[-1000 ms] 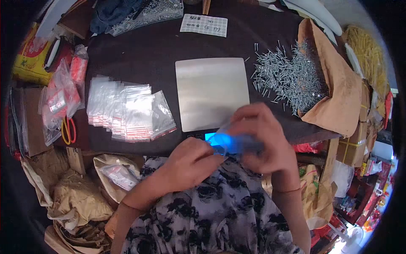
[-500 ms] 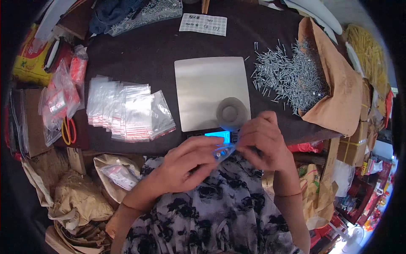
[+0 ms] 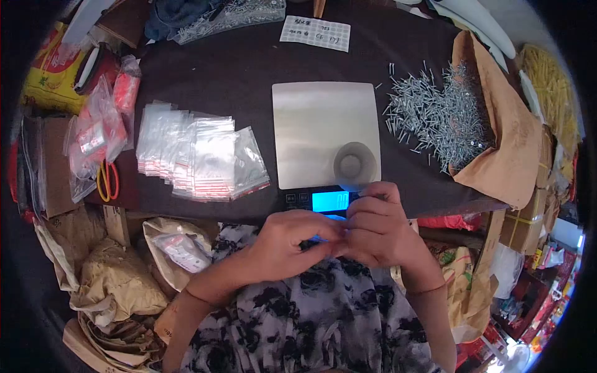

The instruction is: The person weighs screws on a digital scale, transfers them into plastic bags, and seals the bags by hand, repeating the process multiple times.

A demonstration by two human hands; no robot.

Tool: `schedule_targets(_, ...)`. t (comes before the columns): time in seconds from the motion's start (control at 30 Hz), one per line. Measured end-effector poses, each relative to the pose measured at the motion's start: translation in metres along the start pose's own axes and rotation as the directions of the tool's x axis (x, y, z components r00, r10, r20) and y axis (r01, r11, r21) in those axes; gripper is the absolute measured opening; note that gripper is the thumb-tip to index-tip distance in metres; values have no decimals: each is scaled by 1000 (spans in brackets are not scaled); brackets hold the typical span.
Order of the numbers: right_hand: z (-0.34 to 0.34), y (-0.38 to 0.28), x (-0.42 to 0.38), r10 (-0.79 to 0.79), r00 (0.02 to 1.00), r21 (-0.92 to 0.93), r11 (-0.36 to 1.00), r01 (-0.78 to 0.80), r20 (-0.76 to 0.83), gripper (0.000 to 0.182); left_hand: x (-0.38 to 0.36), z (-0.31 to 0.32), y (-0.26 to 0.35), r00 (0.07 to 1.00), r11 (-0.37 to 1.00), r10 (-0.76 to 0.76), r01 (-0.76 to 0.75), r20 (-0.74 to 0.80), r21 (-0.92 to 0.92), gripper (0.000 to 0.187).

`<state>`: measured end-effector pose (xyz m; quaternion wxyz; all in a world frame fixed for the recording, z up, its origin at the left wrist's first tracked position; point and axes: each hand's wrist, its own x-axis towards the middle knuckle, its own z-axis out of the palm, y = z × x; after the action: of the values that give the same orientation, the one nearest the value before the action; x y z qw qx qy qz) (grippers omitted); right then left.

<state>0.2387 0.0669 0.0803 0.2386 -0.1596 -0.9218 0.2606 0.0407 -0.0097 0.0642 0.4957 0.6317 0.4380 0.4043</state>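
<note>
My left hand (image 3: 298, 242) and my right hand (image 3: 379, 227) meet just in front of a digital scale (image 3: 326, 118). Both are closed, fingertips together, on a small clear plastic bag (image 3: 318, 239) that is mostly hidden by the fingers. Its contents cannot be made out now. A round grey cup (image 3: 354, 166) rests on the front right corner of the scale's plate, beyond my right hand. The scale's display (image 3: 330, 201) glows blue. Left of the scale lies a fanned row of clear zip bags (image 3: 211, 155) with red edges.
Loose screws (image 3: 435, 115) spill from a brown paper bag (image 3: 504, 143) on the right. A handwritten label sheet (image 3: 315, 33) and a bag of screws (image 3: 242, 18) lie at the back. Orange-handled scissors (image 3: 107, 182) and pink plastic packets (image 3: 93, 140) are on the left.
My hands have drawn closer together around the small bag, covering most of it. The display is now more exposed. The whole view has shifted slightly, moving the table's things to the right.
</note>
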Motion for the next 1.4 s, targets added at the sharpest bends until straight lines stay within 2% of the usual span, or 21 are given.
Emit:
schedule_targets(0.1, -3, -2, -4, -20, 999, 24, 1000, 21, -41, 27, -2, -2, -4, 997, 991, -74, 77, 33, -110, 12)
schedule_targets(0.2, -9, 1, -9, 1, 999, 70, 998, 3, -54, 27, -4, -11, -9, 995, 978, -61, 43, -82, -206, 14)
schedule_targets(0.23, -11, 2, -11, 14, 999, 88, 996, -10, -48, 28, -4, -10, -9, 994, 973, -82, 64, -74, -224, 15)
schedule_targets(0.33, -4, 5, -21, 87, 994, 222, 973, -69, -70, 26, -3, -9, -9, 993, 968, -104, 89, -51, -233, 16)
schedule_targets(0.4, -4, 10, -34, 192, 980, 414, 897, -154, -52, 26, -3, -8, -11, 997, 981, -64, 55, -39, -186, 15)
schedule_targets(0.43, -4, 14, -44, 243, 969, 501, 844, -192, -37, 27, -2, -10, -12, 995, 981, -64, 50, -72, -190, 15)
schedule_targets(0.5, -7, 27, -77, 390, 920, 730, 637, -248, -28, 30, -5, -19, -15, 989, 979, -67, 39, -131, -201, 15)
schedule_targets(0.53, -11, 35, -99, 438, 897, 804, 511, -303, 59, 28, -8, -23, -19, 987, 984, -45, 17, -155, -177, 15)
schedule_targets(0.57, -15, 41, -116, 472, 869, 859, 373, -351, 150, 27, -11, -26, -21, 979, 978, -97, 60, -179, -202, 16)
schedule_targets(0.63, -21, 47, -128, 522, 823, 924, 155, -349, 223, 21, -16, -30, -24, 954, 957, -201, 144, -221, -252, 19)
schedule_targets(0.67, -23, 47, -132, 539, 801, 941, 42, -337, 262, 18, -16, -34, -21, 955, 982, -174, 150, -241, -114, 17)
schedule_targets(0.77, -36, 55, -115, 742, 652, 732, 357, -580, 155, 13, -18, -41, -23, 931, 980, -198, 194, -308, -42, 17)
schedule_targets(0.8, -40, 58, -102, 748, 660, 545, 525, -654, 71, 16, -21, -41, -26, 904, 967, -254, 242, -345, -76, 16)
schedule_targets(0.83, -43, 63, -88, 735, 678, 318, 645, -695, -12, 24, -22, -43, -25, 910, 970, -213, 240, -356, 34, 16)
schedule_targets(0.9, -45, 78, -61, 561, 809, -26, 819, -573, -176, 41, -22, -51, -23, 922, 939, -124, 228, -367, 257, 15)
schedule_targets(0.93, -46, 87, -49, 448, 864, -209, 844, -493, -228, 50, -24, -55, -25, 922, 922, -114, 237, -369, 306, 17)
schedule_targets(1.03, -51, 110, -28, 447, 879, -466, 750, -469, -166, 71, -29, -61, -30, 929, 856, -92, 258, -360, 448, 22)
schedule_targets(1.13, -50, 143, -11, 367, 925, -547, 756, -360, -102, 66, -30, -64, -33, 954, 743, -92, 256, -284, 618, 31)
schedule_targets(1.23, -53, 159, 0, 435, 900, -392, 826, -405, -15, 55, -24, -58, -32, 967, 620, -87, 241, -239, 747, 35)
schedule_targets(1.33, -46, 155, 0, 420, 907, -443, 807, -391, -35, 45, -27, -57, -42, 954, 650, -118, 285, -277, 704, 36)
schedule_targets(1.4, -48, 152, -5, 414, 909, -401, 825, -398, -48, 40, -28, -57, -48, 947, 661, -103, 294, -305, 690, 33)
